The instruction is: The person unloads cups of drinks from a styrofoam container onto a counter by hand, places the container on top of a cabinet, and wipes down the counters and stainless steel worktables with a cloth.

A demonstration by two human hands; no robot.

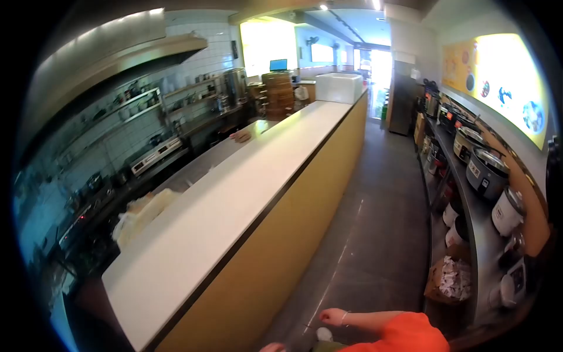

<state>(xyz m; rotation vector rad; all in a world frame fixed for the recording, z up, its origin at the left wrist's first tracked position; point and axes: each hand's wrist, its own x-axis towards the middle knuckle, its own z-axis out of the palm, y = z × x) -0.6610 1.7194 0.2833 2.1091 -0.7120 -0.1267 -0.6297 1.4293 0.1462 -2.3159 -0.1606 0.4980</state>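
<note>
My right hand [333, 317] hangs over the grey floor at the bottom, with a thin band at the wrist and an orange sleeve [404, 335] behind it. Its fingers look loosely curled, and I make out nothing in them. Only a small part of my left hand [273, 347] shows at the bottom edge, its fingers cut off. Nearest to my left hand is the yellow side [234, 311] of a long counter with a white top [234, 182]. A white shoe [324, 334] is visible below my right hand.
A white box [339, 88] stands on the counter's far end. On the right, a metal shelf [469, 205] carries several rice cookers [487, 171], with a cardboard box [434, 281] of crumpled white pieces below. Kitchen equipment [155, 155] lines the left wall. A floor aisle [375, 193] runs ahead.
</note>
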